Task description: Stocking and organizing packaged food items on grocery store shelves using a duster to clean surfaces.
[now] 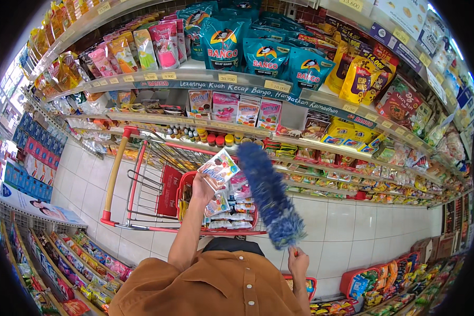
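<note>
My left hand (200,188) is closed on the edge of a small white packet (219,167) with coloured pictures on it, held up over a red basket (257,217). Several similar packets (217,205) lie in that basket. At the lower right, my right hand (298,260) grips the handle of a fluffy blue duster (266,192). The duster's long head points up and away, toward the shelves, and its pale, greyish end is nearest my hand. Its far tip overlaps the view of the lower shelves; whether it touches them I cannot tell.
A shopping cart (133,181) with a yellow handle stands on the left by the basket. Ahead, stocked shelves (321,102) carry teal pouches (224,45) and small packets. More shelves (68,253) and red bins (347,284) line the near side of the tiled floor (347,221).
</note>
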A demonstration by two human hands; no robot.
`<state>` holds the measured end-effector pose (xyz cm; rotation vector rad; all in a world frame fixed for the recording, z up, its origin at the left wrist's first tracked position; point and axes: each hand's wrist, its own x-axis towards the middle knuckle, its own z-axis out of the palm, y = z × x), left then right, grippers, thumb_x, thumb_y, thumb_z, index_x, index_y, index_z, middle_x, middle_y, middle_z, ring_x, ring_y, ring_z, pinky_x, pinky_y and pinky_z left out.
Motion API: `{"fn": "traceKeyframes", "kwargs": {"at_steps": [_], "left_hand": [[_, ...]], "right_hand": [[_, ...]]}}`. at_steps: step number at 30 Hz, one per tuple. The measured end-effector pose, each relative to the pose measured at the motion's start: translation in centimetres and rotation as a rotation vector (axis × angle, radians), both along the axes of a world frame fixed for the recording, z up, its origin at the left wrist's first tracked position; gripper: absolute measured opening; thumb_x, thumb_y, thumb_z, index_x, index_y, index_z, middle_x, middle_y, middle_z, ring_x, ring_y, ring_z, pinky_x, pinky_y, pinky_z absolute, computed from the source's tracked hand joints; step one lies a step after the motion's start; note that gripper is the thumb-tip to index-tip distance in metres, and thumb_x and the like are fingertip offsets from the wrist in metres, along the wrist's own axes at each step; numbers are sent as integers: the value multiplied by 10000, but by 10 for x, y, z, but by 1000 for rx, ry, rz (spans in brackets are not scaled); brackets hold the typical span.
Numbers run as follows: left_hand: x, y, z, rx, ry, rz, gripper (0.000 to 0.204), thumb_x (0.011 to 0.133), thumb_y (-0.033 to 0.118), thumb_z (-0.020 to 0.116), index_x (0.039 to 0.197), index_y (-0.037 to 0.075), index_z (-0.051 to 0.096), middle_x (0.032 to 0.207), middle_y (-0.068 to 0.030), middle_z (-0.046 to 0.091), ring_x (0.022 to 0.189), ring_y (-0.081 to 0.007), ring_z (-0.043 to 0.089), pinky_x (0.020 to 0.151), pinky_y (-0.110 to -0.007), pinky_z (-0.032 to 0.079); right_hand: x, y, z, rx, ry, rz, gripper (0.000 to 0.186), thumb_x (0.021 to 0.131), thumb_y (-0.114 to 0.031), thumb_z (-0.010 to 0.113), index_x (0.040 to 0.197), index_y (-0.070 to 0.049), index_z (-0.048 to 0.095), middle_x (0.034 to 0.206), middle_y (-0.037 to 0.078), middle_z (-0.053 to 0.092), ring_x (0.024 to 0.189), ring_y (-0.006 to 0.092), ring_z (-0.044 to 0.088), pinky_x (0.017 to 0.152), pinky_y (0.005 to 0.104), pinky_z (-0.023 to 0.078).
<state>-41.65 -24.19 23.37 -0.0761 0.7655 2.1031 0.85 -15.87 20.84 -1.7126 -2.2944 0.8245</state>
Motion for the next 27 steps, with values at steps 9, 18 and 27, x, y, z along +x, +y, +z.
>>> {"fn": "traceKeyframes", "kwargs": {"at_steps": [9, 18, 27], "left_hand": [[-6, 17, -39, -422, 178, 160, 282, 915, 296, 505, 1108, 99, 562, 955, -38, 634, 887, -182, 637, 781, -370, 516], [-9, -3, -3, 313, -127, 27, 616, 966, 550, 287, 1319, 94, 504, 1309, -102, 558, 1202, -293, 521, 1062, -464, 370], [-25, -26, 17, 81, -79, 80, 581, 971, 533, 294, 1244, 90, 551, 1230, -100, 597, 1127, -269, 561, 1011, -417, 424]], "right_hand": [[2, -9, 4, -234, 310, 90, 336, 874, -282, 618, 748, 28, 635, 545, 190, 508, 469, 200, 458, 509, 366, 413], [-35, -18, 39, -81, -17, 197, 370, 844, -405, 620, 845, -42, 690, 677, 234, 623, 664, 454, 600, 627, 504, 477], [-45, -26, 33, 47, 31, 302, 340, 832, -394, 622, 776, -60, 654, 625, 211, 612, 609, 444, 587, 617, 505, 474]]}}
